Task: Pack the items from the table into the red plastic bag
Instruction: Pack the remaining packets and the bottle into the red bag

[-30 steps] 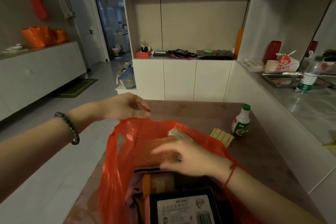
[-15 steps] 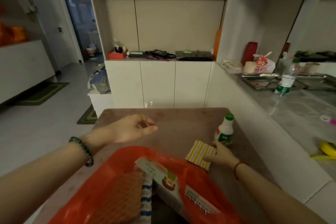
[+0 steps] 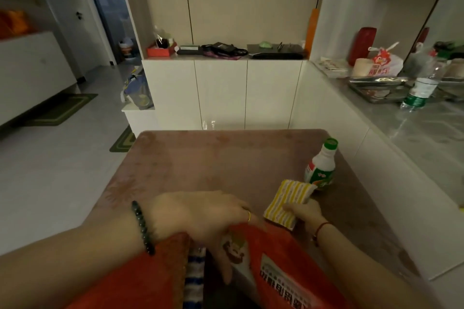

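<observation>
**A:** Where are your hands?

**B:** Your right hand [image 3: 305,213] is closed on the near end of the yellow-striped packet [image 3: 288,202], fingers curled over its edge; the packet is tilted, far end lifted off the table [image 3: 213,158]. Your left hand [image 3: 200,216] lies palm-down across the mouth of the red plastic bag [image 3: 281,246], fingers reaching into the opening and pressing on the rim and a printed box [image 3: 283,273] that shows through the plastic. I cannot tell whether those fingers are pinching anything.

**A:** And what is around them?

**B:** The bag sits at the near edge of the table, right under your forearms. Inside it, beside the box, you have a blue-and-white striped item [image 3: 194,276] and something orange-brown [image 3: 165,271] at the left wall. Just past the packet, a small white bottle [image 3: 321,167] with a green cap stands upright near the table's right edge, very close to the packet's far corner. A beaded bracelet [image 3: 141,227] circles your left wrist, a red string [image 3: 320,229] your right.
</observation>
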The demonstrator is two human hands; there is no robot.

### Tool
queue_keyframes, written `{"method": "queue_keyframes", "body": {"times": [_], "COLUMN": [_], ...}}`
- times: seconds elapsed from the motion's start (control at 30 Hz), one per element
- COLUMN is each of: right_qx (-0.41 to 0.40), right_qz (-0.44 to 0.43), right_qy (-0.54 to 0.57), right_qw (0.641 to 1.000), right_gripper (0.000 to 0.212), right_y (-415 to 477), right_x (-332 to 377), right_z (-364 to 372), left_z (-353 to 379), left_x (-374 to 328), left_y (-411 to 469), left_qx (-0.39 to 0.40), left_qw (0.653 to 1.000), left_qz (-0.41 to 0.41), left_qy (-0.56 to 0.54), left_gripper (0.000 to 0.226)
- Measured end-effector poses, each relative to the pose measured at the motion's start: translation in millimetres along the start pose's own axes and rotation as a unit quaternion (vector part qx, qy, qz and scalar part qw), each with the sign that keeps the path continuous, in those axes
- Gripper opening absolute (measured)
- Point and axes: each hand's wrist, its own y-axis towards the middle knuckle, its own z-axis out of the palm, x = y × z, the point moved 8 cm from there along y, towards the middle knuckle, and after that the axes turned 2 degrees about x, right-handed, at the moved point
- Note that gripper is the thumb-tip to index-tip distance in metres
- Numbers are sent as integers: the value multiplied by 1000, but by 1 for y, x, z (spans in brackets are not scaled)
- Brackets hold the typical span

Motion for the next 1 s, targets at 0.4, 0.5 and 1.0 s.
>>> {"method": "queue_keyframes", "body": {"times": [0.4, 0.5, 1.0], "right_qx": [56, 56, 274], "right_qz": [-463, -515, -253], "right_qy": [244, 139, -508], "right_qw": [851, 844, 777], "right_gripper": [37, 32, 73], "right_y": [-339, -379, -327], "right_x": [115, 82, 8], "right_z": [-67, -46, 26], "left_z": [-13, -48, -70], "left_x": [-73, -71, -77], "left_y": [-1, -12, 4], "left_qx": [-145, -247, -211], "left_qw": [986, 968, 923], "left_qz": [4, -34, 0], "left_qy": [87, 18, -321], "left_gripper": [53, 40, 11]}}
